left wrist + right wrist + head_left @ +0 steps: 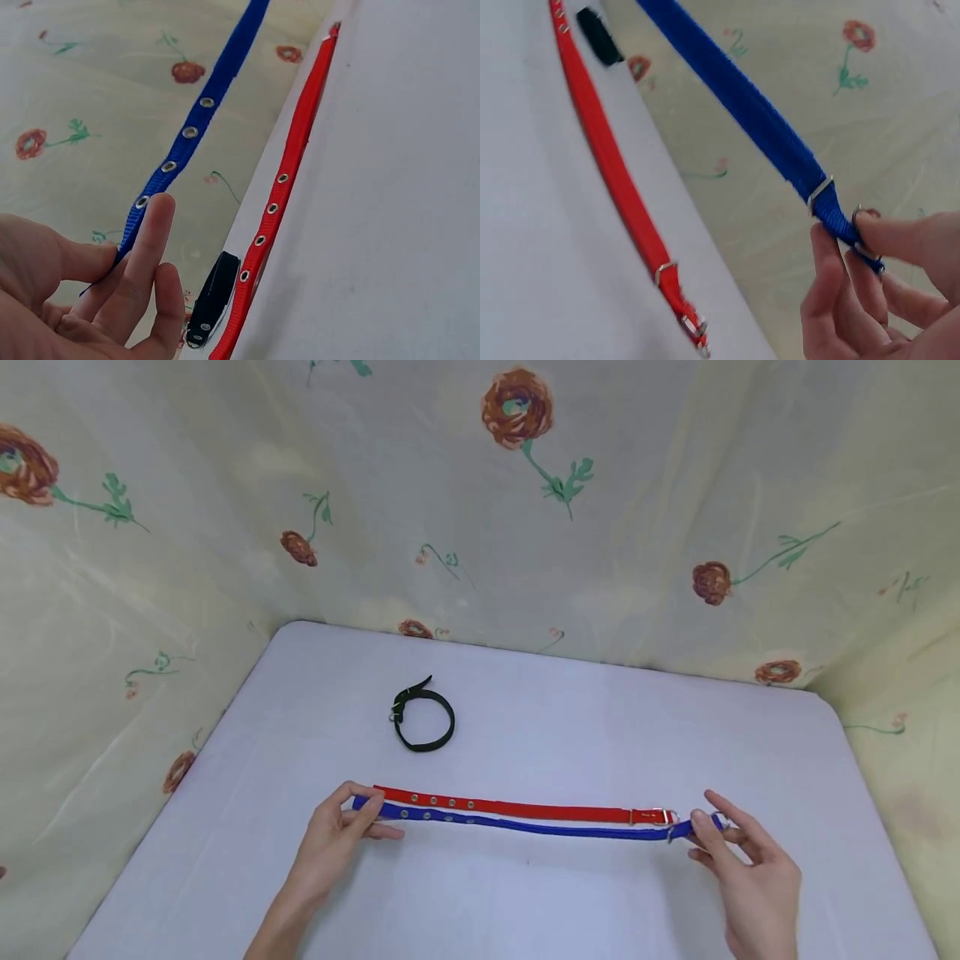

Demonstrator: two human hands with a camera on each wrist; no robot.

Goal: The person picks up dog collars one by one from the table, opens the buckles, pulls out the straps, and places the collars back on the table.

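A blue collar (pixel 555 830) with metal eyelets is stretched out lengthwise between both hands, raised above the table. My left hand (pixel 333 835) pinches its eyelet end between thumb and finger. At the other end, my right hand (pixel 753 868) grips the strap by its buckle and ring; the fingers partly hide the buckle in the head view. Just behind it a red collar (pixel 525 811) lies straight on the table, eyelets to the left and buckle to the right. Four-sided metal loops show on the blue strap (pixel 757 127) and the red strap (pixel 619 184) in the right wrist view.
A black collar (pixel 452 724), fastened into a ring, lies farther back on the white table (pixel 600 727). Cream curtains (pixel 420 468) with a flower print stand along the table's back and sides.
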